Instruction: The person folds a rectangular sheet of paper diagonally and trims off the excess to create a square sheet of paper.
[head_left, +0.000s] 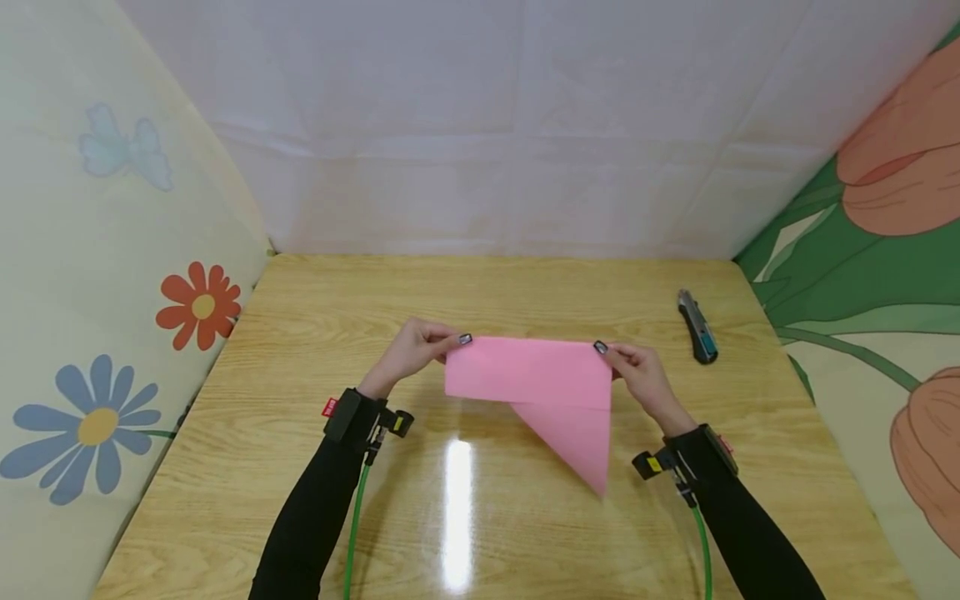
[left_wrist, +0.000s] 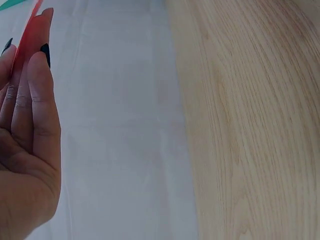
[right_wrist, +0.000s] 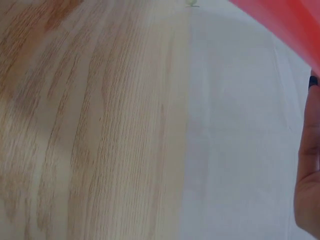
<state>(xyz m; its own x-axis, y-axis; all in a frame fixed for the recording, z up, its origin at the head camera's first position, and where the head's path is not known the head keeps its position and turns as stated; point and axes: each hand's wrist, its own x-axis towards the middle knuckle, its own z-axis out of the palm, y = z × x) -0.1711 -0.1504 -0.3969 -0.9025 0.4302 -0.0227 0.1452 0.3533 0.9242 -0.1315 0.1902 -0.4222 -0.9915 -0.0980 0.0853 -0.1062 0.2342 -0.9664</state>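
Pink paper [head_left: 528, 371], folded, is held up over the table between both hands. Its upper part is a wide rectangular band, and a triangular flap [head_left: 577, 442] hangs below on the right, tapering to a point. The left hand [head_left: 416, 354] pinches the top left corner, thumb in front. At the top right corner the right hand [head_left: 640, 375] pinches the paper the same way. In the left wrist view the paper [left_wrist: 25, 37] shows edge-on between the fingers of the left hand [left_wrist: 30, 125]. The right wrist view catches only part of the right hand [right_wrist: 310, 145] below the paper [right_wrist: 292, 25].
A utility knife [head_left: 697, 327] lies on the wooden table [head_left: 300, 300] at the back right. A white cloth [head_left: 480, 167] hangs behind the table. Printed panels stand on both sides, flowers [head_left: 97, 425] on the left one. Green cables [head_left: 356, 533] run from the wrist cameras.
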